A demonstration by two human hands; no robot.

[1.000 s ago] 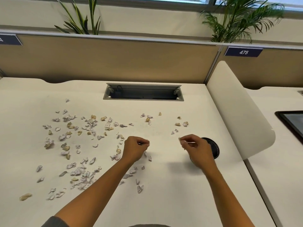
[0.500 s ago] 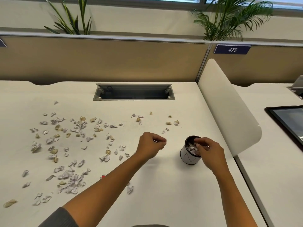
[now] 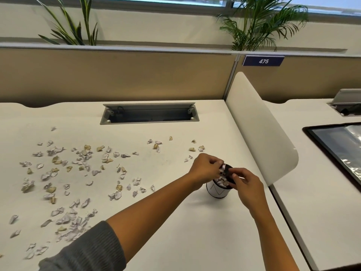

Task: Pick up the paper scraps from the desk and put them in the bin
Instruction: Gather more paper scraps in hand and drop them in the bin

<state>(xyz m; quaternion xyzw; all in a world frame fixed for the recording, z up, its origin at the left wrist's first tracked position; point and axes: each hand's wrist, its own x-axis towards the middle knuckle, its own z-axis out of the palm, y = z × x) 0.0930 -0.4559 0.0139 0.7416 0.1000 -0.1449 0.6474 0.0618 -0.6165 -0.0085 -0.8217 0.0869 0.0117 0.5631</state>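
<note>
Both hands are gathered over the bin [image 3: 217, 191], a small white cylinder with a dark rim standing on the desk [image 3: 175, 222] near the white divider [image 3: 261, 130]. A pale scrap [image 3: 222, 167] is pinched in the left hand [image 3: 205, 169] at the bin's rim. The right hand [image 3: 245, 181] is curled at the rim's near side; what is gripped there cannot be told. Crumpled pieces are seen inside the bin. Many paper scraps [image 3: 78, 173] are spread across the desk's left half.
</note>
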